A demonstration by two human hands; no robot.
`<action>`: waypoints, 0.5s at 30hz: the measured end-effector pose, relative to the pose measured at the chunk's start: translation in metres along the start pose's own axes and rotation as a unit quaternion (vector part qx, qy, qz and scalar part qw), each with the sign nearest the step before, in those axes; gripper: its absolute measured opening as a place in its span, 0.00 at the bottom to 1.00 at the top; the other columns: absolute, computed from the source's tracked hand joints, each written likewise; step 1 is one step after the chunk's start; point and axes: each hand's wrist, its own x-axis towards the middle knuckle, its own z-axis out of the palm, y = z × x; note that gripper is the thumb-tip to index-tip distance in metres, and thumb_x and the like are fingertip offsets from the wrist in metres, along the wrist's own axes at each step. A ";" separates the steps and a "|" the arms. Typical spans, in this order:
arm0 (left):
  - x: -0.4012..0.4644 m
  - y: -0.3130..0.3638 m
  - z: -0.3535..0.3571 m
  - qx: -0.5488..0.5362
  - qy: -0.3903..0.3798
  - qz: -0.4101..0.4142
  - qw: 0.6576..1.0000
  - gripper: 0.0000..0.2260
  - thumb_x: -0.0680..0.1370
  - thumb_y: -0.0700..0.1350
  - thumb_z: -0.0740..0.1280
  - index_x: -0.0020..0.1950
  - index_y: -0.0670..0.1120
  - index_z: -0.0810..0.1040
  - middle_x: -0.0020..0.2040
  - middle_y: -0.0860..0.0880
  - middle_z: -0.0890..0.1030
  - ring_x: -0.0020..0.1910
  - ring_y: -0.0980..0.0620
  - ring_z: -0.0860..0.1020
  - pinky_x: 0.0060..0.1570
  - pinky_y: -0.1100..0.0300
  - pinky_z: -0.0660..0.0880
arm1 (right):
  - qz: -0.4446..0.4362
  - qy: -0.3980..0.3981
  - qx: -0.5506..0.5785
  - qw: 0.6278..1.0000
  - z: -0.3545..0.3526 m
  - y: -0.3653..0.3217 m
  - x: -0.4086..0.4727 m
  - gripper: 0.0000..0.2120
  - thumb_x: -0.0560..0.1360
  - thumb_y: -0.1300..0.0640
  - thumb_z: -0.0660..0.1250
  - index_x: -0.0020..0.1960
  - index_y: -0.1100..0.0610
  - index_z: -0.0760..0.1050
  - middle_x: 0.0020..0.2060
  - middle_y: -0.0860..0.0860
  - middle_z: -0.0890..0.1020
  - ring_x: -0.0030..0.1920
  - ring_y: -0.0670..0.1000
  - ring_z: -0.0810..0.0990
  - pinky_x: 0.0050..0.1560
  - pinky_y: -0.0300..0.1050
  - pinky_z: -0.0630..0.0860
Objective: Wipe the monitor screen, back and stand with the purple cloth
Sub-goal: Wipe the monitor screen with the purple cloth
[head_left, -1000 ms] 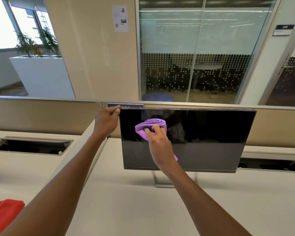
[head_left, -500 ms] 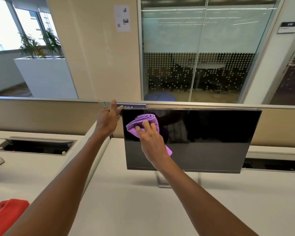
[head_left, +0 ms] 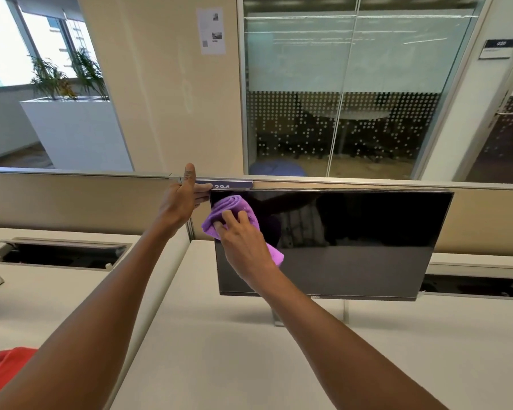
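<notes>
A black monitor (head_left: 353,244) stands on the white desk, its dark screen facing me. Only the lower part of its silver stand (head_left: 279,318) shows beneath the bezel. My right hand (head_left: 243,244) presses a bunched purple cloth (head_left: 231,208) against the screen's upper left corner, fingers curled over the cloth. My left hand (head_left: 181,202) holds the monitor's top left corner, fingers behind the edge and thumb pointing up. The monitor's back is hidden.
A beige partition (head_left: 71,199) runs behind the desk (head_left: 219,365). Cable troughs lie open at the left (head_left: 57,255) and right (head_left: 474,282). A red cloth (head_left: 3,368) lies at the lower left. A glass-walled room stands beyond.
My right hand has slid the purple cloth leftward across the screen to its upper left corner. My left hand has kept its hold on the corner, thumb now raised.
</notes>
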 end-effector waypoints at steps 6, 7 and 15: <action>0.005 -0.001 -0.004 0.024 -0.004 0.000 1.000 0.34 0.78 0.70 0.48 0.51 0.47 0.85 0.54 0.44 0.84 0.54 0.50 0.82 0.64 0.51 0.73 | 0.019 0.071 -0.017 0.997 -0.014 0.001 0.020 0.15 0.74 0.65 0.64 0.61 0.60 0.75 0.60 0.56 0.75 0.52 0.58 0.73 0.41 0.47 0.76; 0.005 0.001 -0.007 0.037 -0.008 0.000 0.999 0.35 0.75 0.73 0.48 0.48 0.50 0.85 0.52 0.45 0.85 0.53 0.51 0.82 0.64 0.50 0.74 | 0.004 0.070 -0.023 0.997 -0.015 -0.002 0.028 0.14 0.74 0.65 0.62 0.59 0.61 0.76 0.59 0.56 0.75 0.51 0.58 0.72 0.41 0.48 0.77; 0.009 0.008 -0.009 0.061 -0.019 -0.011 0.998 0.42 0.68 0.79 0.47 0.47 0.47 0.85 0.46 0.46 0.86 0.49 0.51 0.83 0.65 0.48 0.71 | -0.071 -0.018 -0.037 0.997 -0.001 0.010 0.010 0.10 0.76 0.62 0.63 0.55 0.59 0.80 0.56 0.53 0.77 0.54 0.56 0.70 0.45 0.54 0.78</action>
